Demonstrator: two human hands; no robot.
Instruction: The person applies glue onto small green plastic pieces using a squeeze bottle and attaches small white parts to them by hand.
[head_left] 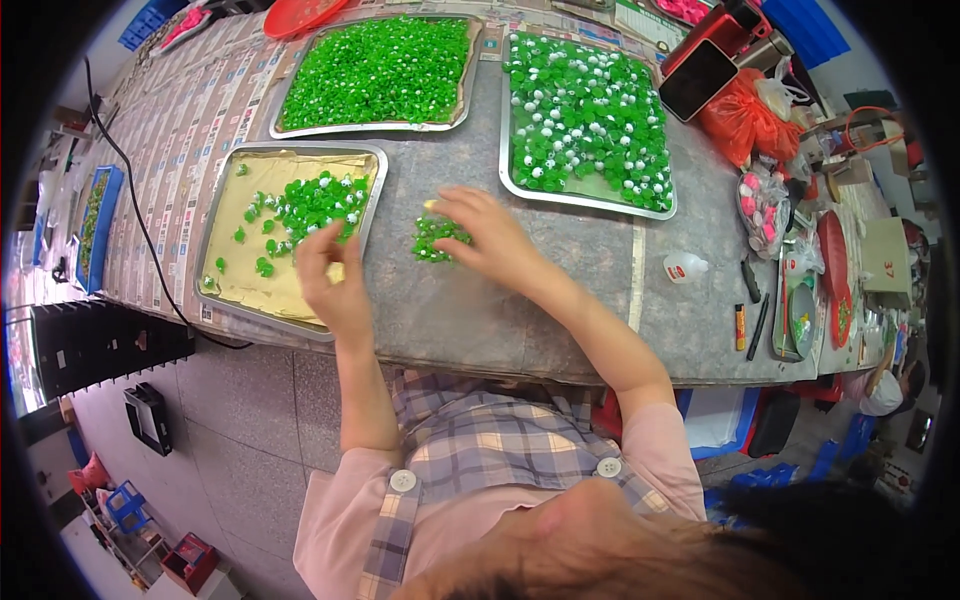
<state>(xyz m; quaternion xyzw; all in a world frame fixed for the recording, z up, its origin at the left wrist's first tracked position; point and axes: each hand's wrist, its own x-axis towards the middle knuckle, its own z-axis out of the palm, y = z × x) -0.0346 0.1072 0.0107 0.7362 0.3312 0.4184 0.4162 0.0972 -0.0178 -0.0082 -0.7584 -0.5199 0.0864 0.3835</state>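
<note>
In the head view, my right hand (490,238) is open around a little pile of green bits (430,237) on the tabletop (560,300). My left hand (337,285) bends over the tray (225,240); I can't tell if it pinches anything. The bits look light, so I'd pinch their edges.

A number (888,269) stands on the pale box (885,291) (the red label (677,271) on the white bottle (697,266) is blurred).

1 black-screened phone (698,80) sits beside a red plastic bag (738,118).
</note>
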